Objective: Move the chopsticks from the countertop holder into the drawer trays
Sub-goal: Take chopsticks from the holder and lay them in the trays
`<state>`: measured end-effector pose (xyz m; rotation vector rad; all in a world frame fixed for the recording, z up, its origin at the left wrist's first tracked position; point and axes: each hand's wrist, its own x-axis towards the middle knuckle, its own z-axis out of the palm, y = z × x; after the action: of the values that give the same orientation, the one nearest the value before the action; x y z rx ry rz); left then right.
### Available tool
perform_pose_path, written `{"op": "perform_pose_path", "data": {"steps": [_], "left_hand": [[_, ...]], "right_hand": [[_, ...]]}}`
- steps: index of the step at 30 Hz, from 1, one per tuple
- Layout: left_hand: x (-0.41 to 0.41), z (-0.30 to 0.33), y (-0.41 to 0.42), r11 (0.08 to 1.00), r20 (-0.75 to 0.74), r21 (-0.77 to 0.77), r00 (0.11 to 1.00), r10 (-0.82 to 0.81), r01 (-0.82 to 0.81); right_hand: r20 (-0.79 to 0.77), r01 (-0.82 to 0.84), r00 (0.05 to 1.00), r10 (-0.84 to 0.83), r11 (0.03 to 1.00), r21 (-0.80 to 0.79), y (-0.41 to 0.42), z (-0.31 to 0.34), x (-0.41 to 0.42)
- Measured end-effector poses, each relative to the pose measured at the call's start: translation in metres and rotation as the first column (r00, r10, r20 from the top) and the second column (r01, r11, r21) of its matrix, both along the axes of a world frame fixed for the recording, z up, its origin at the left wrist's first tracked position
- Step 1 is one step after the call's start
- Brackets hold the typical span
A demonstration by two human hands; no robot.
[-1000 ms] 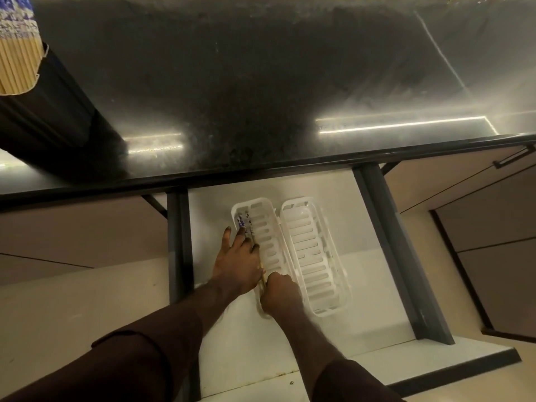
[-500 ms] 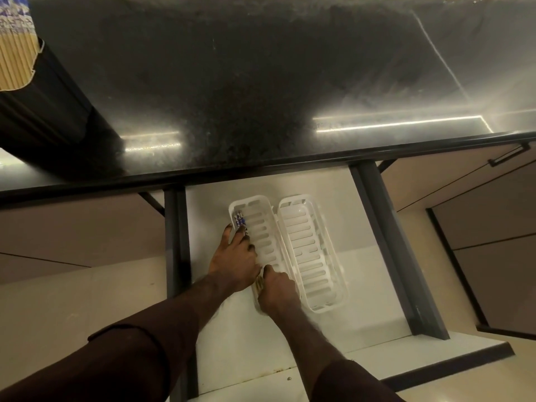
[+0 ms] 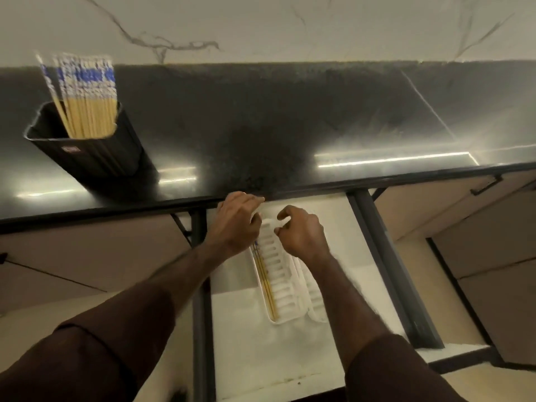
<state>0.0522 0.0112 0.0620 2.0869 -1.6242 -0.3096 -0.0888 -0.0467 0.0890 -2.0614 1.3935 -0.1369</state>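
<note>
Two chopsticks (image 3: 265, 281) lie along the left white drawer tray (image 3: 280, 281), at 6 o'clock from the left hand (image 3: 236, 220) and right hand (image 3: 301, 229), both loosely curled, holding nothing. At 10 o'clock, the black holder (image 3: 95, 152) stands on the tabletop (image 3: 261, 126), bundle of chopsticks (image 3: 85, 103) inside.

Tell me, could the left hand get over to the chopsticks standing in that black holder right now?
Probably yes. The left hand holds nothing, by the look of it, and hangs over the drawer near the counter's edge. Between it and the black holder lies only bare dark countertop, and the chopsticks stick up above the holder's rim.
</note>
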Motion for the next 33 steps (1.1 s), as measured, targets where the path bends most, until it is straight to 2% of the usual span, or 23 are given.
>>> {"op": "perform_pose_path", "data": {"steps": [5, 8, 18, 23, 33], "left_hand": [[0.060, 0.079, 0.031, 0.962, -0.152, -0.242, 0.985, 0.088, -0.123], [0.110, 0.108, 0.071, 0.925, -0.177, -0.329, 0.975, 0.136, -0.189], [0.260, 0.167, 0.179, 0.880, -0.172, -0.419, 0.971, 0.164, -0.223], [0.299, 0.178, 0.183, 0.849, -0.172, -0.475, 0.971, 0.169, -0.232], [0.370, 0.155, 0.132, 0.897, -0.217, -0.372, 0.962, 0.167, -0.240]], "right_hand": [[0.132, -0.007, 0.991, 0.028, 0.987, -0.158, 0.026, 0.072, 0.050], [0.182, -0.008, 0.982, 0.048, 0.977, -0.215, 0.057, 0.100, 0.096], [0.346, -0.057, 0.923, 0.170, 0.948, -0.313, 0.151, 0.155, 0.251], [0.377, -0.074, 0.900, 0.217, 0.931, -0.358, 0.159, 0.167, 0.298], [0.341, -0.074, 0.924, 0.170, 0.958, -0.278, 0.103, 0.139, 0.385]]}}
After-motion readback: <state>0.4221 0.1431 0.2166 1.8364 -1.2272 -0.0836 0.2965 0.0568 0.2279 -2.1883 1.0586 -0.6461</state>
